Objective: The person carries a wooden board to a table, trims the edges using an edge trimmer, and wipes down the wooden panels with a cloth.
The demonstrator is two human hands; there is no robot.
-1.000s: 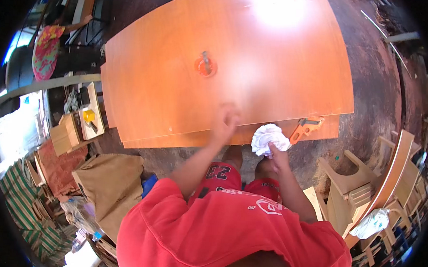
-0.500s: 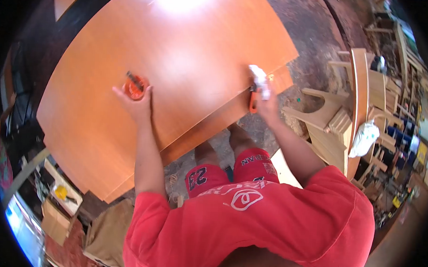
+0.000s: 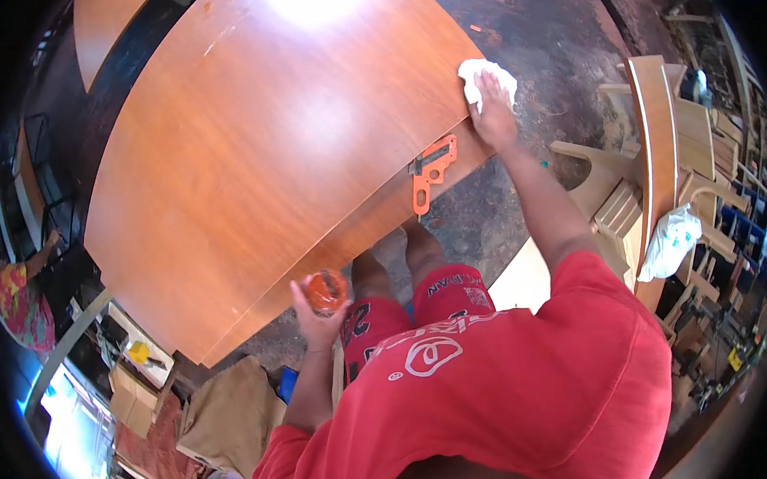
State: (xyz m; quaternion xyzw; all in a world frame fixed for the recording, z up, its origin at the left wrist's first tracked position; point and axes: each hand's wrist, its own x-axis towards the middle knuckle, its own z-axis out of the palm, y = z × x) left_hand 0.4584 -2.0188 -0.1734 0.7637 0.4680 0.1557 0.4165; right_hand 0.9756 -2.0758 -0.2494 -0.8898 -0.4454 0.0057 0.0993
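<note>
My left hand [image 3: 316, 318] is wrapped round a small round orange-red container [image 3: 325, 292] with dark stuff inside, held just off the near edge of the panel, above my lap. My right hand [image 3: 496, 112] lies flat with fingers stretched, pressing a white cloth [image 3: 474, 70] at the right corner of a large glossy orange-brown wooden panel [image 3: 233, 164]. Below that hand, on a lower board [image 3: 363, 226] jutting from under the panel, lies a flat orange tool [image 3: 436, 172] with a dark strip; its exact kind is unclear.
Curved wooden furniture parts [image 3: 604, 176] and a long curved board [image 3: 650, 123] stand at the right, with a white plastic bag [image 3: 670, 243]. At the left are another person [image 3: 28, 305], a yellow object [image 3: 139, 351] and a brown cloth [image 3: 230, 413].
My left hand has brought the container from over the panel down toward my lap. My right hand has moved the cloth up to the panel's corner, away from the orange tool.
</note>
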